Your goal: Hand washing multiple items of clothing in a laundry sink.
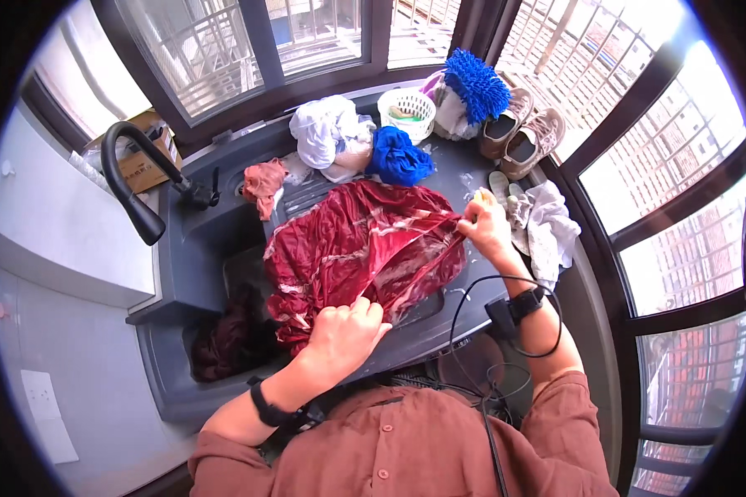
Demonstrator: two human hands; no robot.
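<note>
A wet dark-red cloth (373, 242) with whitish suds streaks lies bunched over the grey washboard part of the laundry sink (460, 168). My right hand (488, 227) grips its right end and pulls the fabric into taut folds. Something small and yellowish (483, 196) shows at that hand's far side; I cannot tell what it is. My left hand (346, 335), fingers curled, holds the near edge of the red cloth. In the basin at the left, partly in shadow, lies dark maroon fabric (227, 341).
A black faucet (130, 186) arches at the left. Behind the cloth are a salmon cloth (264, 183), white laundry (329, 133), a blue cloth (401, 156), a white basket (408, 102) and a blue chenille mitt (477, 86). Shoes (531, 143) stand at the right; a black cable (454, 317) hangs by my right arm.
</note>
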